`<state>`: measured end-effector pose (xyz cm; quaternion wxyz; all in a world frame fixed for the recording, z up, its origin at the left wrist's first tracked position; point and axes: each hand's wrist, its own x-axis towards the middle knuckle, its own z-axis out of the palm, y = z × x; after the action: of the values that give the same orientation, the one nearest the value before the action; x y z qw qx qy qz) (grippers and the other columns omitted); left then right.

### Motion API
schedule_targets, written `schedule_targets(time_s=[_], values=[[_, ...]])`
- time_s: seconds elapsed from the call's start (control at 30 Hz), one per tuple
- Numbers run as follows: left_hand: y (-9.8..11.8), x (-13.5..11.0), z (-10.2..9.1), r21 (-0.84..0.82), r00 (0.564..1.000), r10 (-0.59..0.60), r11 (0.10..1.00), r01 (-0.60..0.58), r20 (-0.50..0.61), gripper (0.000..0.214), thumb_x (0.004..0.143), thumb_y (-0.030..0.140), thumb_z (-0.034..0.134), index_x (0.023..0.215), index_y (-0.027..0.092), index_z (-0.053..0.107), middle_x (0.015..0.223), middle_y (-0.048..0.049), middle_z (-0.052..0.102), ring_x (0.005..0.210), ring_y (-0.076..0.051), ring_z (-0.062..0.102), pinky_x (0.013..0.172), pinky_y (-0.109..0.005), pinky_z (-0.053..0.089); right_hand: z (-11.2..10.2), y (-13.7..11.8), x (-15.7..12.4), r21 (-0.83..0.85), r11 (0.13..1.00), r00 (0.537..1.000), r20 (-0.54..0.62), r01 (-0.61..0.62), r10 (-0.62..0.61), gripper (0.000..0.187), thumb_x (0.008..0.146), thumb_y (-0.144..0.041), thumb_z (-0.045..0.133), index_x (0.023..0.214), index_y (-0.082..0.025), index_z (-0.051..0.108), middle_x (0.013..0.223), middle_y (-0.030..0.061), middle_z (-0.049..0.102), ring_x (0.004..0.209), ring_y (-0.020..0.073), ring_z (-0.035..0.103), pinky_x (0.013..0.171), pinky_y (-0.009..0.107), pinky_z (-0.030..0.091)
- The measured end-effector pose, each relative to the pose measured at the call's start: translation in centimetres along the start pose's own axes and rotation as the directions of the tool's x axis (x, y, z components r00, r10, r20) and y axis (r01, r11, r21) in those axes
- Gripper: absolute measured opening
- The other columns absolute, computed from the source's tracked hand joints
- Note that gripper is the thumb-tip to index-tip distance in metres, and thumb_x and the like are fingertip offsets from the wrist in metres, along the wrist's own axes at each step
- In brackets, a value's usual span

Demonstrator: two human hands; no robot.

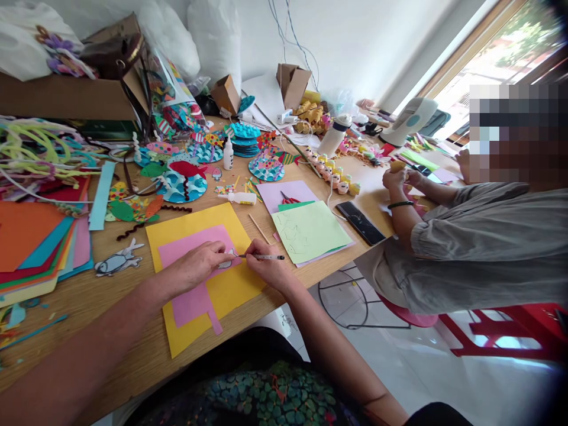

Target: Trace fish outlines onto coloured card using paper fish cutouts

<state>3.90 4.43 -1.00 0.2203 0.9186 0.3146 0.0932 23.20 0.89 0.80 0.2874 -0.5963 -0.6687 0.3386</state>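
Observation:
My left hand (202, 263) lies over a pink paper sheet (189, 307), fingers together, its fingertips pressing a small white paper cutout (227, 260) down against it. In my right hand (267, 266) is a pen (274, 257), its tip at the cutout's right edge by my left fingertips. Beneath the pink sheet lies a larger yellow sheet (239, 281). Part of the cutout is hidden by my fingers. To the left, a grey fish-shaped paper cutout (119, 260) rests on the wooden table.
Light green paper (310, 231) with pencil outlines, red-handled scissors (290, 198) and a phone (360, 223) lie to the right. Glue bottles (228, 155), paper fish crafts (183, 184) and stacked coloured paper (35, 242) stand around. A co-worker (479, 236) sits at the right, handling something small.

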Motion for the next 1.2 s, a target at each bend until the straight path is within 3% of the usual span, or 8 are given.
schedule_targets(time_s=[0.37, 0.7, 0.93, 1.2], values=[[-0.2, 0.0, 0.4, 0.01, 1.0, -0.021, 1.0, 0.021, -0.015, 0.038, 0.092, 0.038, 0.03, 0.094, 0.021, 0.064, 0.074, 0.0005, 0.042, 0.073, -0.015, 0.04, 0.061, -0.026, 0.027, 0.4, 0.3, 0.0, -0.002, 0.999, 0.999, -0.011, 0.033, -0.033, 0.005, 0.071, -0.018, 0.045, 0.067, -0.019, 0.049, 0.06, -0.003, 0.052, 0.054, 0.0087, 0.045, 0.05, 0.02, 0.03], [-0.6, 0.0, 0.7, -0.162, 0.992, -0.123, 0.98, 0.12, -0.008, 0.03, 0.086, 0.037, 0.037, 0.085, 0.02, 0.062, 0.073, 0.0006, 0.043, 0.075, -0.016, 0.041, 0.063, -0.027, 0.029, 0.7, 0.3, 0.5, -0.011, 0.999, 0.999, -0.015, 0.046, -0.046, 0.006, 0.07, -0.017, 0.046, 0.067, -0.019, 0.05, 0.061, -0.0031, 0.053, 0.055, 0.0088, 0.045, 0.051, 0.02, 0.03], [0.3, 0.1, 0.3, -0.403, 0.938, -0.344, 0.855, 0.328, 0.035, 0.034, 0.085, 0.044, 0.038, 0.071, 0.018, 0.054, 0.07, 0.0019, 0.047, 0.069, -0.015, 0.045, 0.061, -0.026, 0.031, 0.8, -0.1, 0.9, 0.016, 0.998, 0.998, 0.0, 0.066, -0.066, 0.007, 0.07, -0.014, 0.047, 0.066, -0.018, 0.051, 0.061, -0.0037, 0.054, 0.056, 0.0082, 0.047, 0.052, 0.019, 0.032], [0.5, 0.1, -0.2, -0.273, 0.955, -0.289, 0.915, 0.297, 0.07, 0.032, 0.086, 0.042, 0.036, 0.073, 0.019, 0.054, 0.073, 0.0012, 0.047, 0.074, -0.017, 0.045, 0.062, -0.027, 0.03, 0.9, -0.2, 0.9, 0.0, 0.999, 0.999, -0.008, 0.054, -0.054, 0.008, 0.069, -0.012, 0.048, 0.066, -0.018, 0.05, 0.061, -0.0037, 0.054, 0.057, 0.0085, 0.048, 0.052, 0.019, 0.033]])
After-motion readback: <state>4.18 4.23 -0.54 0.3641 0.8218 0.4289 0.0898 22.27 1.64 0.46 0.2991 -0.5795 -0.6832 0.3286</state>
